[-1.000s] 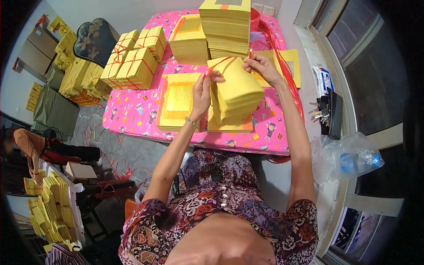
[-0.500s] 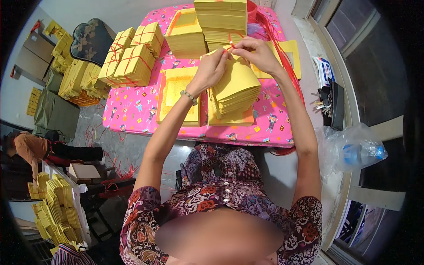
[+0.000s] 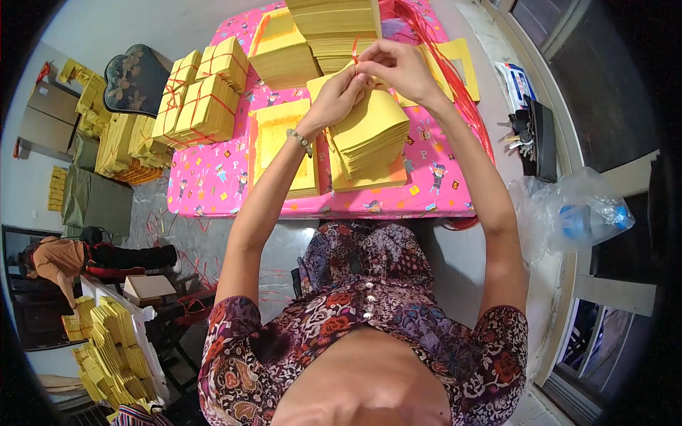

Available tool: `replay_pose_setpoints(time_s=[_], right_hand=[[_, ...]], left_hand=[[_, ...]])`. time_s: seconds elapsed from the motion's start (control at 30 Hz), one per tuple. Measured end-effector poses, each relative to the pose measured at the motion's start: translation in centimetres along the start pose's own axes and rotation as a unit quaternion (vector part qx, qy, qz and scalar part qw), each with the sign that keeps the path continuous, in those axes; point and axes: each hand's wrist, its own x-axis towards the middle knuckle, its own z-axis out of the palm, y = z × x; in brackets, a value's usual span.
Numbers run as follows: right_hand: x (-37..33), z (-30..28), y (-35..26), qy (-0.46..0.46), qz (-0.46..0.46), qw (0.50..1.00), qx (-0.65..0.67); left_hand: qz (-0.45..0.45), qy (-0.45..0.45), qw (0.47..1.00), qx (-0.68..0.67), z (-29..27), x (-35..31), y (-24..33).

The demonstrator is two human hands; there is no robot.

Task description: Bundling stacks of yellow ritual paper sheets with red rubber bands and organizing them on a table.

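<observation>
A thick stack of yellow paper (image 3: 369,135) leans on the pink table in front of me, on top of a flatter yellow pile. At its far edge both hands meet over a red plastic string (image 3: 355,50), whose short end sticks up between the fingers. My left hand (image 3: 338,101), with a beaded bracelet at the wrist, is closed in a pinch on the string and rests on the stack. My right hand (image 3: 399,71) pinches the string too, thumb against forefinger. How the string runs round the stack is hidden by the hands.
Tied yellow bundles (image 3: 202,106) stand at the table's left. Taller yellow stacks (image 3: 341,35) rise behind my hands. Loose red strings (image 3: 451,82) hang down the right side. Keys (image 3: 524,142) and a plastic bag (image 3: 568,213) lie by the window. Another person (image 3: 60,263) bends over yellow paper at far left.
Both hands have drawn slightly closer together on the string, whose red end now points upward. The whole view has shifted a little.
</observation>
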Motion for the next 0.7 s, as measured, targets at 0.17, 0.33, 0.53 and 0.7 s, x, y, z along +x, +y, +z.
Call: replay_pose_setpoints(time_s=[0.17, 0.33, 0.53, 0.7], right_hand=[[-2.8, -0.2, 3.0, 0.103, 0.05, 0.992, -0.044], [-4.7, 0.9, 7.0, 0.067, 0.173, 0.98, 0.071], [-4.8, 1.3, 7.6, 0.061, 0.198, 0.963, 0.173], [-2.8, 0.8, 5.3, 0.063, 0.137, 0.974, 0.168]], left_hand=[[0.004, 0.012, 1.0, 0.019, 0.2, 0.2, 0.6], [0.002, -0.009, 1.0, -0.009, 0.0, 0.0, 1.0], [-0.011, -0.012, 0.999, -0.043, 0.1, 0.0, 0.4], [0.003, -0.02, 0.999, -0.045, -0.1, -0.1, 0.3]])
